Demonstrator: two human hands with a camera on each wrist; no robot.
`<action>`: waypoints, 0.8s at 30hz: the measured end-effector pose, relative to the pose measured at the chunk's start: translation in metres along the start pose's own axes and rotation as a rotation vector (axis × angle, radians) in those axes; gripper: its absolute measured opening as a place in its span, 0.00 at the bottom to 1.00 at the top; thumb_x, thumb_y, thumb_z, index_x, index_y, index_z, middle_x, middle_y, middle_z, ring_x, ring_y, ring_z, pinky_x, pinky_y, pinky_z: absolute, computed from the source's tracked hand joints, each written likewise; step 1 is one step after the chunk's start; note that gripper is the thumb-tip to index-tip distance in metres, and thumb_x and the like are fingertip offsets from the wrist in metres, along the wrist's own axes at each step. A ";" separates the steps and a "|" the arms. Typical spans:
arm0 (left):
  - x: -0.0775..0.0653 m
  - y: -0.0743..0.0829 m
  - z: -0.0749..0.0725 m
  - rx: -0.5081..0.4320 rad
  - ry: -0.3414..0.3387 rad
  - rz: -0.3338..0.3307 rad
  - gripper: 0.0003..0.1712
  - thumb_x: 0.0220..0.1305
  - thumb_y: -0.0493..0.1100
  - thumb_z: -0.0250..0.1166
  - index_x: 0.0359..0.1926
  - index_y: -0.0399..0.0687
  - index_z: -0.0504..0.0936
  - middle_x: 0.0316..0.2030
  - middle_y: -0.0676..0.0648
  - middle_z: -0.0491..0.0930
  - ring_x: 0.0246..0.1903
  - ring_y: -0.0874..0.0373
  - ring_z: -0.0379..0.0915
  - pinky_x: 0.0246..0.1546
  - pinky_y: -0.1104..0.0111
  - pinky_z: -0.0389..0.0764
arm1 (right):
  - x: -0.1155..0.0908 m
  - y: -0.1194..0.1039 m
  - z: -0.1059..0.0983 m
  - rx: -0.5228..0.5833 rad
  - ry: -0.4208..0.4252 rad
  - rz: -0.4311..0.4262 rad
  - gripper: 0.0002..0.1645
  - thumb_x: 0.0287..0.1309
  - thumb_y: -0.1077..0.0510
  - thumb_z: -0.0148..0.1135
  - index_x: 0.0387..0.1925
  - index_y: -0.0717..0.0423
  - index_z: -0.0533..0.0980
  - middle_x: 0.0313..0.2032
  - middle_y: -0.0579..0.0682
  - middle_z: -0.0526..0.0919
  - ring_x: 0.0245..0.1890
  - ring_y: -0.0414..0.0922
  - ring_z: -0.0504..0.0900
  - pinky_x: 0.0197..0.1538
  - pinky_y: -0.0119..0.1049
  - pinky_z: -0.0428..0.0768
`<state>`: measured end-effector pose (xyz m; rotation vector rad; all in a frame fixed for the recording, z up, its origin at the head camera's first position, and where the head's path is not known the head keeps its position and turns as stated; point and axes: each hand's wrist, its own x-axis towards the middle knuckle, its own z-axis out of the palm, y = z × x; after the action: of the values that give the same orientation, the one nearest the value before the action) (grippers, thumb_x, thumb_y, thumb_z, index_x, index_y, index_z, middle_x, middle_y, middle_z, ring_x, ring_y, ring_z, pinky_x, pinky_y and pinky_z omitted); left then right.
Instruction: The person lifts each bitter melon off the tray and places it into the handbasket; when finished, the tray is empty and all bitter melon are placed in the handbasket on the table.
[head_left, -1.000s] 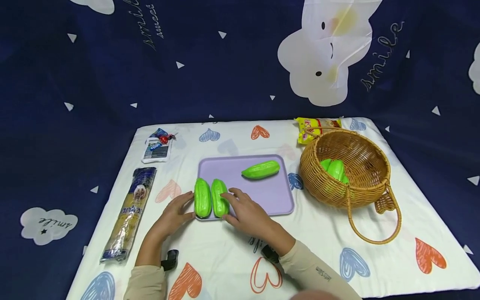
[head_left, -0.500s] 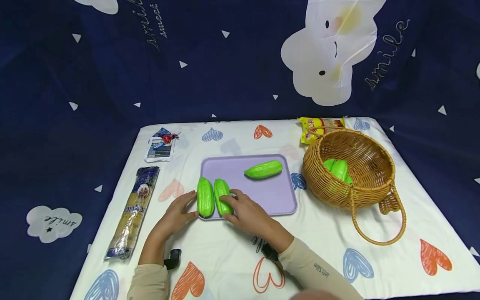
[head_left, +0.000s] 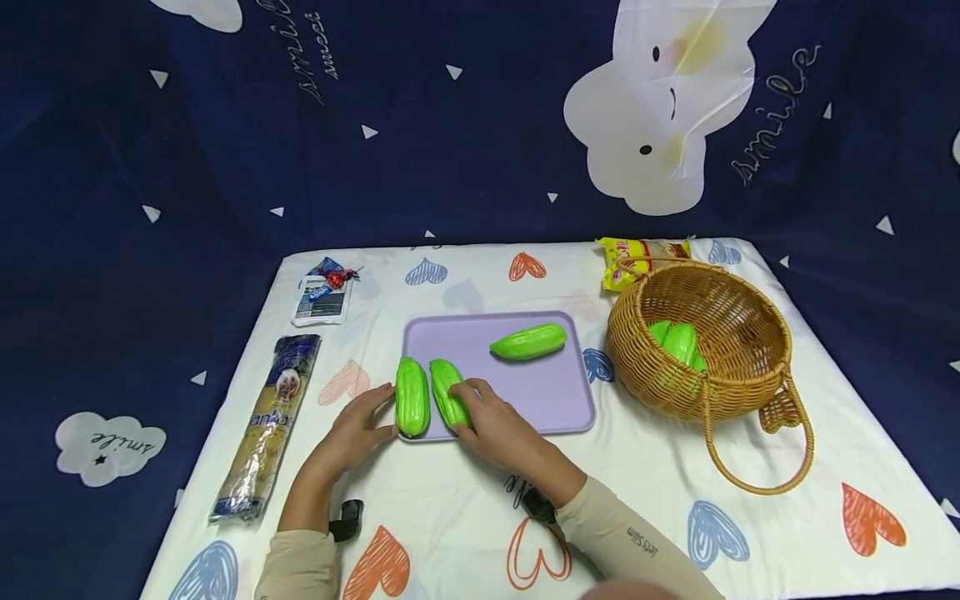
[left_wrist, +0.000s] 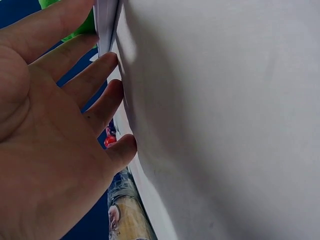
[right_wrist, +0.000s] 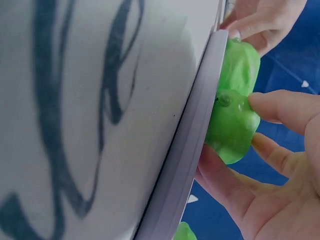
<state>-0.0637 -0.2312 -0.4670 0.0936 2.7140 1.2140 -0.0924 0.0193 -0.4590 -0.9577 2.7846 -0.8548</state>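
Observation:
On the lilac tray (head_left: 525, 400), two bright green ribbed gourds lie side by side near its left end: the left gourd (head_left: 412, 397) and the right gourd (head_left: 447, 385), slightly tilted. My left hand (head_left: 354, 432) is beside the left gourd, fingers spread and relaxed, fingertips near its side and the tray edge; contact is unclear. My right hand (head_left: 497, 423) holds the right gourd's near end, also seen in the right wrist view, thumb and fingers on it. A third gourd (head_left: 528, 342) lies toward the tray's upper right.
A wicker basket (head_left: 652, 387) with several green pieces inside stands right of the tray, its handle hanging forward. A yellow snack packet (head_left: 618, 265) is behind it. At left lie a long noodle packet (head_left: 266, 433) and a white packet (head_left: 322, 308) with small wrapped sweets.
The right gourd has turned slightly, its near end shifting right with my right hand, so the gap between the two gourds widens there. My left hand stays nearly still. The head view shifts slightly.

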 end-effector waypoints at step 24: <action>0.001 -0.001 0.000 -0.001 -0.010 -0.002 0.38 0.56 0.33 0.67 0.68 0.32 0.65 0.68 0.31 0.61 0.69 0.32 0.50 0.69 0.40 0.50 | -0.036 0.017 -0.083 0.117 0.300 0.079 0.29 0.56 0.61 0.65 0.59 0.55 0.69 0.60 0.54 0.72 0.51 0.50 0.79 0.48 0.41 0.84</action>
<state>-0.0651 -0.2316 -0.4681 0.0972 2.7041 1.2108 -0.0930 0.0913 -0.4023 -0.7516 2.9482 -1.2251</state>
